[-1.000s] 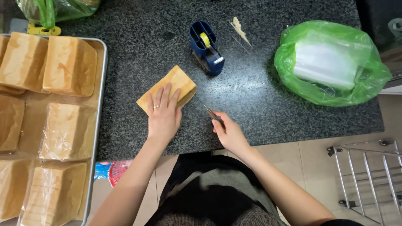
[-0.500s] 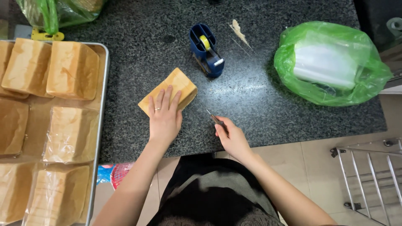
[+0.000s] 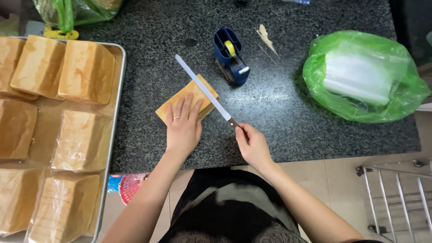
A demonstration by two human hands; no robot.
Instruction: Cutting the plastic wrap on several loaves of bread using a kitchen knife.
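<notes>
While the left hand lies flat with its fingers spread on the near end of a small golden block of bread, the right hand is closed around the handle of a long thin knife, whose pale blade slants up and to the left across the top of the block. A ring shows on one finger of the left hand. The bread sits on a dark speckled stone counter, near its front edge and turned at an angle.

Just beyond the bread stands a blue tape dispenser with a yellow roll in it, close to the knife blade but apart from it. Past the dispenser, a few pale crumbs or scraps lie on the stone.

Well to the right rests a bright green plastic bag, rounded and puffed, with a stack of clear or whitish plastic showing through it.

To the left, a metal tray holds many loaves; the far ones are bare and brown-crusted, while the near ones are wrapped in clear plastic. At the counter's far left corner lies another green bag with a yellow clip beside it.

Below the counter's edge, a pink and blue thing shows on the tiled floor; what it is I cannot tell
</notes>
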